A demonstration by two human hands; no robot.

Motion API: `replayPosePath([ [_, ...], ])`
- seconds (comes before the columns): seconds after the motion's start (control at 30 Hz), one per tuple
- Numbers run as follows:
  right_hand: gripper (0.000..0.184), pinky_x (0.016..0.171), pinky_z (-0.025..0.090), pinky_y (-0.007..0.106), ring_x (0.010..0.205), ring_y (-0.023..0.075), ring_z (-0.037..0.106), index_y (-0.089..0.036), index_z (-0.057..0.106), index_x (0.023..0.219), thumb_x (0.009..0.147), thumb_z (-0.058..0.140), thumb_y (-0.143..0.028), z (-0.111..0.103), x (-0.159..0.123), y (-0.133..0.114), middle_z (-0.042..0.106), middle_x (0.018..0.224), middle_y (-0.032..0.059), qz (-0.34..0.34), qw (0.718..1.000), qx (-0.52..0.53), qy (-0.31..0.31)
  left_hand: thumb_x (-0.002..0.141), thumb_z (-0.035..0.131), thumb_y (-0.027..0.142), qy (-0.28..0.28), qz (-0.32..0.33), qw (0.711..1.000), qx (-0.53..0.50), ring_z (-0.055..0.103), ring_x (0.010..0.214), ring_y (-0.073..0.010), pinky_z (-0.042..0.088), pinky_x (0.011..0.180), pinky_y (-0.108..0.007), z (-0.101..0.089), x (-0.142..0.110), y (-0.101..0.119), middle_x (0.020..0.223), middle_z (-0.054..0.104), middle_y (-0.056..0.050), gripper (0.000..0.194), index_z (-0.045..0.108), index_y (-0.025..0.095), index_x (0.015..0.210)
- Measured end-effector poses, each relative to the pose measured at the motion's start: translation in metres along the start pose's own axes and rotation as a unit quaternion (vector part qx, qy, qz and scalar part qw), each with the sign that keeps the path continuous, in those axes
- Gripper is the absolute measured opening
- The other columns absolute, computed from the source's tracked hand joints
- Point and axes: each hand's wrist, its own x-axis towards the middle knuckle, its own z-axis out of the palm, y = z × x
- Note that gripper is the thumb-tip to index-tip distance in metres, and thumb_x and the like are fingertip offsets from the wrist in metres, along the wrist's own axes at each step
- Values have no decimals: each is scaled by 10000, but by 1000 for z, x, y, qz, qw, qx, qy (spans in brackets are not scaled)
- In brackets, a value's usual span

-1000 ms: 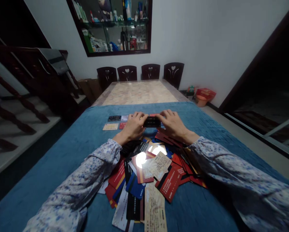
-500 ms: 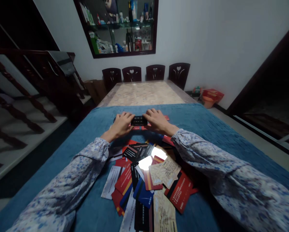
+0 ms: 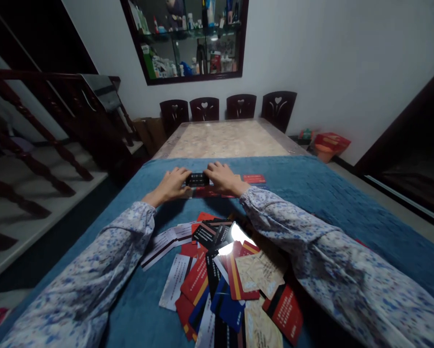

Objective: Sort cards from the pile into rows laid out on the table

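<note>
A black card point(image 3: 198, 180) with pale print is pinched by its two short sides between my hands. My left hand point(image 3: 170, 186) grips its left end, and my right hand point(image 3: 222, 179) closes on the right end. Below and behind it, red cards point(image 3: 206, 192) lie on the blue cloth, partly covered by my hands. Another red card point(image 3: 254, 179) shows to the right of my right hand. Nearer to me, between my forearms, spreads a loose heap of cards: white ones point(image 3: 175, 278), a blue one point(image 3: 227, 303), beige ones point(image 3: 263, 270) and several red and black ones.
The blue cloth point(image 3: 311, 193) covers the near part of the table, whose marble-like top point(image 3: 227, 137) shows beyond. Several dark chairs point(image 3: 278, 108) stand at the far end. A wooden railing point(image 3: 50, 145) runs along the left, and an orange bin point(image 3: 323, 152) sits by the right wall.
The black card and both hands have shifted a little left over the laid-out cards, uncovering more of the red card on the right. The camera view has turned slightly.
</note>
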Motion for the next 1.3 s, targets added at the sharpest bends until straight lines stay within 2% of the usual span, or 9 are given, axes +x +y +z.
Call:
replayPosePath([
  [0.27,411,885,450,406,1205,332,481,-138,635,1267,950,610,-398,5,31,-11,569,1354,197,-1,1000,16,-21,846,583,211,-13,0,1000,-16,563,1233,-326,482,1061,-447,10,7,-34,1345,607,-143,509,602,154,1352],
  [0.47,436,921,475,422,1231,339,498,-136,648,1279,940,627,-409,15,52,-11,577,1361,195,11,999,37,-36,807,651,226,-25,-17,999,-39,579,1253,-337,488,1073,-442,20,21,-56,1347,619,-144,564,611,153,1366],
  [0.6,449,941,487,423,1249,343,508,-156,660,1291,932,639,-425,23,65,-9,594,1362,189,15,998,47,-50,793,667,195,-38,-24,998,-43,599,1252,-346,484,1083,-439,24,30,-62,1345,641,-156,549,641,134,1338],
  [0.9,457,943,492,434,1247,351,529,-170,686,1288,917,629,-430,40,81,-8,632,1348,175,21,995,60,-74,804,650,202,-91,-28,995,-28,629,1221,-295,475,1090,-350,36,43,-74,1342,655,-146,531,651,123,1329],
  [1.03,454,963,489,450,1272,362,529,-174,687,1295,914,628,-414,45,85,-8,642,1354,174,26,994,72,-79,796,644,209,-99,-23,994,-36,643,1179,-275,490,1059,-332,40,45,-78,1289,687,-113,491,681,162,1283],
  [1.3,437,966,489,435,1290,357,532,-201,694,1288,910,622,-409,48,88,-8,655,1365,166,39,992,76,-92,790,632,243,-104,-15,993,-50,650,1163,-282,494,1042,-346,42,48,-82,1283,687,-129,499,682,148,1277],
])
